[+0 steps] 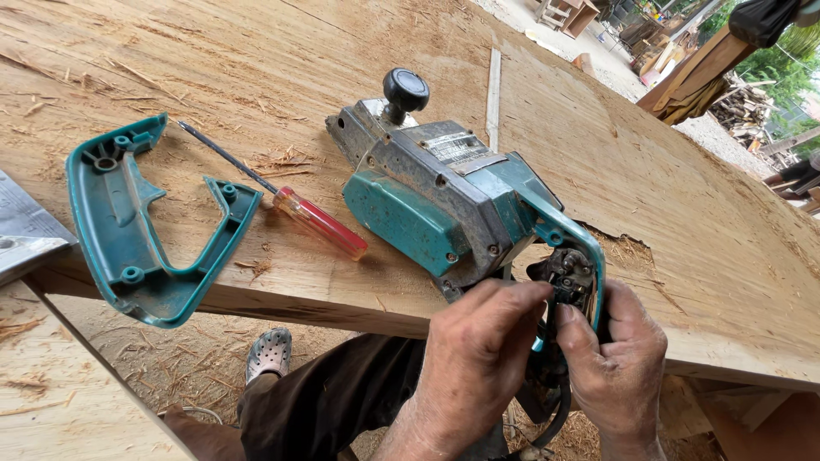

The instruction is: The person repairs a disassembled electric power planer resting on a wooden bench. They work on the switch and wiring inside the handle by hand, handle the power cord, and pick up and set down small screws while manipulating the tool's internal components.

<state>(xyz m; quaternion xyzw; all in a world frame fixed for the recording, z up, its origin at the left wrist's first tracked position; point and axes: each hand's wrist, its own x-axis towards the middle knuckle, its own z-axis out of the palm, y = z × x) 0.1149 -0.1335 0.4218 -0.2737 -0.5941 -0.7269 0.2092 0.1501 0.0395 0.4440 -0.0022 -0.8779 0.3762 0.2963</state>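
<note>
A teal and grey electric hand planer [444,201] lies on a plywood sheet [282,60], its black knob pointing up. Its handle hangs over the sheet's near edge with one side cover off, exposing black switch parts [571,277]. My left hand [474,363] pinches the open handle from the left, fingertips on the switch parts. My right hand [617,363] grips the handle's right side, thumb pressing the same black parts. The removed teal handle cover [141,226] lies inside-up at the left. A screwdriver with a clear red handle [295,207] rests between cover and planer.
A black cord [555,418] hangs below the handle. My leg in dark trousers [333,401] and a grey perforated clog [269,352] stand on a shaving-strewn floor. A grey metal piece [21,230] sits at the far left. Stacked timber [743,107] lies beyond the sheet.
</note>
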